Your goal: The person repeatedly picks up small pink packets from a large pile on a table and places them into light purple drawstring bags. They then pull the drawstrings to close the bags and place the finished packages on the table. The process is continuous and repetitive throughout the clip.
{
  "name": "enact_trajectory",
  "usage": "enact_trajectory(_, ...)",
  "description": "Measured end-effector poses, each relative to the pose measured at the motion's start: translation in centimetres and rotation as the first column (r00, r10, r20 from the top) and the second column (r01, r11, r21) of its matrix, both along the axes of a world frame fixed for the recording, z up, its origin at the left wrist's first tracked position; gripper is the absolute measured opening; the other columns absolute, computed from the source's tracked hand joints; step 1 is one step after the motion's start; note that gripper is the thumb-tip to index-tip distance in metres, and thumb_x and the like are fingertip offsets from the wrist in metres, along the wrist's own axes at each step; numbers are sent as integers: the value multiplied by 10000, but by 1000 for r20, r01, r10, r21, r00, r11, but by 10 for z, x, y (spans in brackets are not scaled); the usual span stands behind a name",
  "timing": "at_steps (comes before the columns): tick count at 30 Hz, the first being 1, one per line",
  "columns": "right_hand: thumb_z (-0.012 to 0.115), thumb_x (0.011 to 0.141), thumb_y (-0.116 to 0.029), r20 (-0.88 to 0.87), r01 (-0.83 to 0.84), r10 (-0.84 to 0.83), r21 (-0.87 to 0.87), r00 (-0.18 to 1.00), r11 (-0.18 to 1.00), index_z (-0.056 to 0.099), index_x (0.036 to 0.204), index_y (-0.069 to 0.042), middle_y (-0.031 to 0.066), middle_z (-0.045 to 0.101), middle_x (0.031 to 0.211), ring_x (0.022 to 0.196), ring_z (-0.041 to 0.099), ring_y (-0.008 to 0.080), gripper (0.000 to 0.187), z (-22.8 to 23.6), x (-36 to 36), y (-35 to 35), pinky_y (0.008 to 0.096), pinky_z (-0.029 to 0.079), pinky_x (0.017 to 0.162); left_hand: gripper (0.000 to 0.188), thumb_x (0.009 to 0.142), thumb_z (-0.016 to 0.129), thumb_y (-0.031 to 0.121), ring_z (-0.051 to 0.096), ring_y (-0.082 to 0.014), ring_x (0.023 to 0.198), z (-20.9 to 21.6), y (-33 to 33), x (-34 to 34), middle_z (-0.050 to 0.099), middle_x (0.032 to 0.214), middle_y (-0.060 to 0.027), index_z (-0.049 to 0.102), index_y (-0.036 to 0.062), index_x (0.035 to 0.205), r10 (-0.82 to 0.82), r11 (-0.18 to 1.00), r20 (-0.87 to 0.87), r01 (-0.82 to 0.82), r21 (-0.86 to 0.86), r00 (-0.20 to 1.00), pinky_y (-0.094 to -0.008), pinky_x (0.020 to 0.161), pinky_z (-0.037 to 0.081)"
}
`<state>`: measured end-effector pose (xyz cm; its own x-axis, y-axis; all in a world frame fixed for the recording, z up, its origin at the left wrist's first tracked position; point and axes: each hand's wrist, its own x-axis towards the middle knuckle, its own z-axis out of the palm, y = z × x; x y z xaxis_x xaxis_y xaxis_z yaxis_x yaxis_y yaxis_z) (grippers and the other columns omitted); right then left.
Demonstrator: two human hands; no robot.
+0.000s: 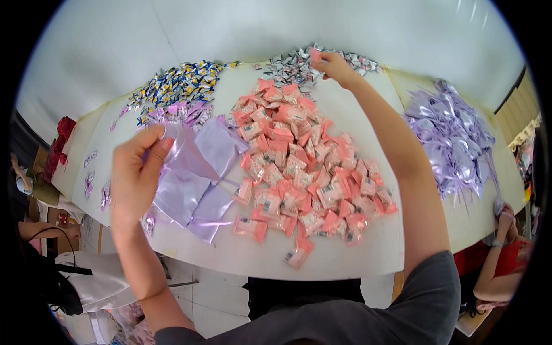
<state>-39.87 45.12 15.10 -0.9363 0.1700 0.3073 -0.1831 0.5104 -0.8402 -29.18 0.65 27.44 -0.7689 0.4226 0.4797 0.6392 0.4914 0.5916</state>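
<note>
My left hand (137, 169) pinches the edge of a lilac satin pouch (187, 146) and holds it above other flat lilac pouches (178, 198) on the table. Stretched to the far side, my right hand (337, 69) has a small pink wrapped packet (315, 56) between its fingertips. It is over a heap of silver twist-wrapped candies (287, 68). Between my arms spreads a large pile of pink and clear wrapped packets (310, 167). Purple wrapped candies (192, 112) lie just beyond the held pouch, partly covered by it.
Blue, yellow and white wrapped candies (181, 83) are heaped at the far left. Filled lilac pouches (451, 141) pile up on the right. A white panel (276, 29) borders the table's back. Other people's arms (500, 253) show at the right and left edges.
</note>
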Motion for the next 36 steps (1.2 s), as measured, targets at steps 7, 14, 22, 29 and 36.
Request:
enact_trajectory(7,524,919,-114,-133,-432,515,-737,847,520,517,1118,99,206,539,1197,1147,531,313,292,80,219,-98,376,494,946,38,733,603,77,487,-202,561,48,15,89,502,617,-5,568,92,737,-863,393,61,741,-545,502,-323,642,345)
enact_trajectory(14,676,722,-105,365,-647,761,-402,535,648,622,1042,44,81,666,931,848,596,140,357,45,395,-207,263,463,776,91,707,587,127,537,-165,673,-54,31,194,566,711,12,596,118,797,-871,65,373,828,-557,319,-311,675,377)
enact_trajectory(22,621,657,-57,592,-526,268,319,760,788,582,802,36,179,606,750,720,610,337,177,-58,438,-267,397,487,598,111,683,593,112,534,-140,705,-154,15,246,549,729,3,601,86,790,-920,277,27,694,-665,392,-270,552,418)
enact_trajectory(29,577,720,46,343,-375,332,63,878,925,552,1053,42,176,572,1037,982,562,338,334,-90,465,-254,389,466,834,192,658,619,123,548,-123,716,-240,4,261,555,753,10,639,95,847,-798,596,-301,612,-520,522,-243,556,400)
enact_trajectory(36,626,665,85,332,-48,12,102,943,994,310,1372,-24,177,278,1448,1340,266,347,783,-140,467,-270,392,269,1082,222,644,664,124,564,-133,789,-271,-22,256,582,820,5,647,114,865,-774,632,-267,678,-376,574,-249,612,425)
